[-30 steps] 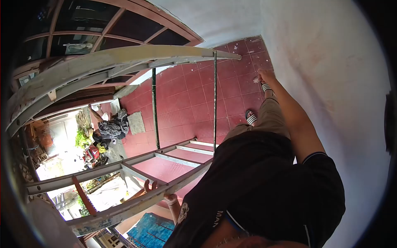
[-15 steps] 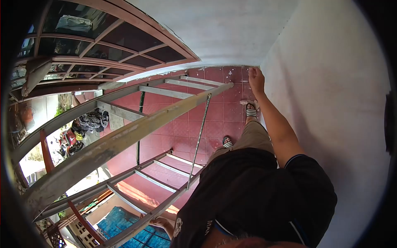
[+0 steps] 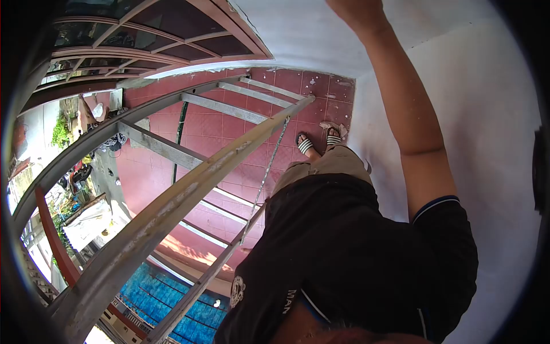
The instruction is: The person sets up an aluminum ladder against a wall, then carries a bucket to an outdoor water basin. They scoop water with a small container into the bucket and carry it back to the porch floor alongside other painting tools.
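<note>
My right hand [image 3: 360,14] is raised at the top edge, in front of the white wall [image 3: 481,103]; its fingers are cut off, so I cannot tell whether it holds anything. A small bit of skin, seemingly my left hand [image 3: 246,250], shows beside the lower rail of the metal ladder [image 3: 189,198], and the rest is hidden by the ladder and my black shirt [image 3: 344,258]. The ladder stands with its two sides spread, joined by thin braces [image 3: 266,178]. My feet in striped sandals [image 3: 305,143] are on the red tiled floor [image 3: 229,126].
A window with reddish frames [image 3: 172,40] is at the upper left. Beyond the ladder, a person's arm [image 3: 87,109] shows near patterned cloth. Plants [image 3: 60,133] and clutter lie outside at the left. Blue surface [image 3: 172,298] lies below, behind the ladder.
My right hand has risen from near the floor corner to the top edge. The left hand, seen at the ladder rail before, is now mostly hidden. My feet have come closer together, and the view has shifted.
</note>
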`<state>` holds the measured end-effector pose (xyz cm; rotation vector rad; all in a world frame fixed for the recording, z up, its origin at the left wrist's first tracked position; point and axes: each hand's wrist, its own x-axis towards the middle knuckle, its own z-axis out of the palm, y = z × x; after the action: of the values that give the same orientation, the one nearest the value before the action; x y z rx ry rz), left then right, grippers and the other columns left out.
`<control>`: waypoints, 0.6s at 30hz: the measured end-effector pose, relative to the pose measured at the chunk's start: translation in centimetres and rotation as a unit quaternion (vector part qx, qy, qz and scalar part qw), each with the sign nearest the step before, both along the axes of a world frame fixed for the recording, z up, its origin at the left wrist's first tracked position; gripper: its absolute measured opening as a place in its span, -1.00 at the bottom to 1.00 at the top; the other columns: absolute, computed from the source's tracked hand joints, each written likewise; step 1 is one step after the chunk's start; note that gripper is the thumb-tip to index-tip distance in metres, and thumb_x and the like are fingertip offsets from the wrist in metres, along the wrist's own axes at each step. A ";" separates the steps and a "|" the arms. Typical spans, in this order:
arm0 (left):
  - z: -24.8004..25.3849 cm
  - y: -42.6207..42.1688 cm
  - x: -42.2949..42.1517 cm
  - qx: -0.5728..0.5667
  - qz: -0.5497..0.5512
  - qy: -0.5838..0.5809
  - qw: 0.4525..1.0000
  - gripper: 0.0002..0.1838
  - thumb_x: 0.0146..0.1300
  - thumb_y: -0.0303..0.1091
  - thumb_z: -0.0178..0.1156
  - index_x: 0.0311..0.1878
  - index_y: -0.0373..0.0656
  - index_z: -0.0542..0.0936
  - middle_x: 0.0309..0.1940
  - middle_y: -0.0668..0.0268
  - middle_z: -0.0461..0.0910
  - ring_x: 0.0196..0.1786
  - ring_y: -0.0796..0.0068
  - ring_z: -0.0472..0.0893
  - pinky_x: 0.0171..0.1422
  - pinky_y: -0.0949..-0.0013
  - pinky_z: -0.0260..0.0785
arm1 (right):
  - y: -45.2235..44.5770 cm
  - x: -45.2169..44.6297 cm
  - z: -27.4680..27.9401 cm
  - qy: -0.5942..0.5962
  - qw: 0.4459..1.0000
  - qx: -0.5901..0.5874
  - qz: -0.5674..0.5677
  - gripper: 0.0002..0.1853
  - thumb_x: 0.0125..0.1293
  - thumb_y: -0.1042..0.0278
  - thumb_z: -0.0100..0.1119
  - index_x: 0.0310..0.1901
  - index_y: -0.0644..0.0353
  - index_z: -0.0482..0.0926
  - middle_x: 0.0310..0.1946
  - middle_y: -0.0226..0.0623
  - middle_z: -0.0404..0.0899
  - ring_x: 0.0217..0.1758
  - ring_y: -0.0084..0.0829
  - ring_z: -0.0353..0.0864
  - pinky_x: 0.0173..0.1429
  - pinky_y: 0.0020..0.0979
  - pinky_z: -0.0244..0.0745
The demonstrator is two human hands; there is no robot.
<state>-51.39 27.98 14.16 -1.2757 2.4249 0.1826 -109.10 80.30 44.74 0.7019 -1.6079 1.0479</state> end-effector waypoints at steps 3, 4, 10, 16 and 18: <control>-2.3 1.4 -4.3 0.064 0.027 0.026 0.997 -0.45 0.38 0.12 -0.07 -0.12 -0.30 0.49 -0.21 0.14 0.53 -0.14 0.23 0.52 -0.02 0.14 0.32 | -2.3 0.7 -2.2 -0.048 0.996 0.077 0.007 -0.94 0.31 0.47 0.14 -0.29 0.23 0.47 -0.39 -0.28 0.50 -0.34 -0.45 0.49 -0.21 -0.47 0.45; -2.2 2.1 -7.0 0.112 0.051 0.081 0.989 -0.46 0.38 0.11 -0.07 -0.12 -0.30 0.49 -0.21 0.14 0.54 -0.14 0.23 0.52 -0.01 0.14 0.32 | -2.5 0.6 -2.5 -0.051 0.997 0.066 0.004 -0.94 0.31 0.48 0.14 -0.29 0.23 0.47 -0.39 -0.28 0.50 -0.34 -0.44 0.49 -0.22 -0.46 0.44; 5.4 8.2 -23.2 0.408 0.050 0.382 0.827 -0.57 0.48 -0.08 -0.13 -0.07 -0.31 0.49 -0.14 0.15 0.61 -0.06 0.32 0.62 -0.04 0.33 0.46 | 0.5 1.5 -2.4 -0.053 0.989 0.080 -0.111 -0.95 0.29 0.50 0.13 -0.31 0.24 0.47 -0.42 -0.30 0.49 -0.35 -0.44 0.48 -0.25 -0.44 0.41; 8.5 12.3 -30.6 0.461 -0.072 0.470 0.749 -0.29 0.42 0.27 -0.33 0.08 -0.28 0.42 -0.09 0.15 0.55 -0.01 0.32 0.55 0.01 0.24 0.38 | 4.8 3.8 -2.0 -0.081 0.976 0.077 -0.189 -0.91 0.33 0.47 0.12 -0.33 0.26 0.48 -0.43 -0.32 0.50 -0.39 -0.50 0.46 -0.26 -0.48 0.40; 8.1 13.2 -31.3 0.424 -0.141 0.508 0.737 -0.22 0.38 0.32 -0.38 0.16 -0.28 0.37 0.00 0.09 0.49 0.08 0.27 0.50 0.09 0.17 0.34 | 5.6 4.6 -3.0 -0.097 0.974 0.071 -0.194 -0.91 0.33 0.47 0.12 -0.33 0.27 0.48 -0.43 -0.32 0.50 -0.40 -0.50 0.46 -0.27 -0.48 0.39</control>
<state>-82.73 41.22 22.31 -0.3255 2.5874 2.0672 -104.49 85.91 41.70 0.3604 -1.9089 0.7366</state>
